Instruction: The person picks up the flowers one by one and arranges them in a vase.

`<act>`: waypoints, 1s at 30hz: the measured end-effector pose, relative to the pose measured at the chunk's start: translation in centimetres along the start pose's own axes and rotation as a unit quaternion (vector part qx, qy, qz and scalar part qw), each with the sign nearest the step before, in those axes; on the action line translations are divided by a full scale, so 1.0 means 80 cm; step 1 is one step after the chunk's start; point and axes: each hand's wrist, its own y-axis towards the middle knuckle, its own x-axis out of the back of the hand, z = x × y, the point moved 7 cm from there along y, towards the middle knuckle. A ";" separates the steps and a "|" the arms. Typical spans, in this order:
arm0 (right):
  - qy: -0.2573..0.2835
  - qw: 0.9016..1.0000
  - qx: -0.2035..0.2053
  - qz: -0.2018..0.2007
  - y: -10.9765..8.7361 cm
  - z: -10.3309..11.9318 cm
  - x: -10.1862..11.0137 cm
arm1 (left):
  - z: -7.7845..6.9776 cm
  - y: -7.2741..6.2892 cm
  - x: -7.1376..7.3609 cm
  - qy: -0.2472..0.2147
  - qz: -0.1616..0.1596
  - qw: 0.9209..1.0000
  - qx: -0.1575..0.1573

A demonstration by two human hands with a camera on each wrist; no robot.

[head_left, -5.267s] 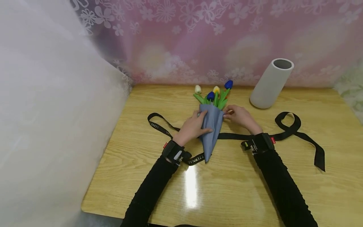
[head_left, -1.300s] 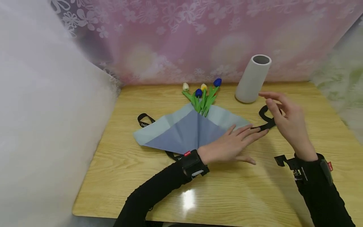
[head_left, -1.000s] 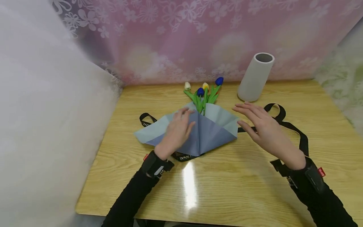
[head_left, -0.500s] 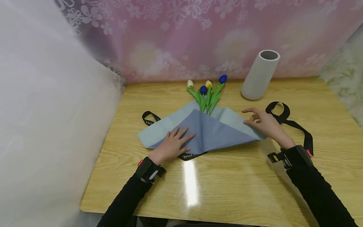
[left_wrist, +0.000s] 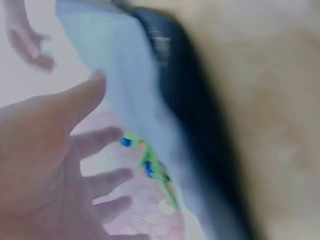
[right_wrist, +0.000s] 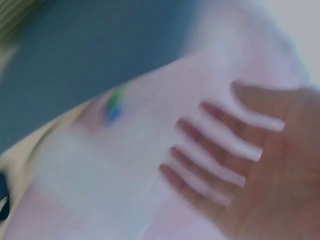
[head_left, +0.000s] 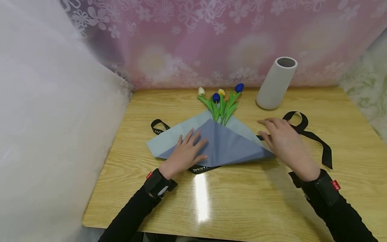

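Observation:
A sheet of two-tone blue wrapping paper (head_left: pixel 235 144) lies spread on the table, its front part folded up over the stems of several artificial tulips (head_left: pixel 239 88) in white, blue and yellow. My left hand (head_left: pixel 184 153) rests on the left half of the paper with fingers spread; the left wrist view shows that hand (left_wrist: pixel 55 135) with thumb and fingers apart. Over the right corner of the sheet is my right hand (head_left: pixel 285 143), fingers extended and holding nothing. In the blurred right wrist view, the right hand's fingers (right_wrist: pixel 215 150) are straight and separated.
A black ribbon (head_left: pixel 318 139) with printed lettering runs under the paper, looped at the left and trailing to the right. A white vase (head_left: pixel 275 85) stands at the back right, before a pink floral backdrop (head_left: pixel 193 43). A white sheet (head_left: pixel 54 117) hangs along the left.
The paper, earlier a narrow cone around the tulips, is now spread wide. Since half a second ago, my right hand has released its right edge; my left hand stays on the paper.

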 end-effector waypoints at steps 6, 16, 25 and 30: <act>0.049 0.968 0.165 0.183 0.009 0.095 -0.063 | -0.020 0.022 0.003 0.032 0.018 0.998 -0.042; 0.109 0.947 0.093 0.287 -0.051 0.062 -0.104 | 0.036 -0.017 -0.022 -0.043 0.085 0.995 -0.003; 0.140 0.949 0.055 0.278 -0.068 0.018 -0.101 | 0.065 -0.058 -0.015 -0.034 0.051 0.998 0.032; 0.141 0.950 0.074 0.268 -0.047 0.002 -0.105 | 0.073 -0.057 -0.013 -0.018 0.061 0.997 0.049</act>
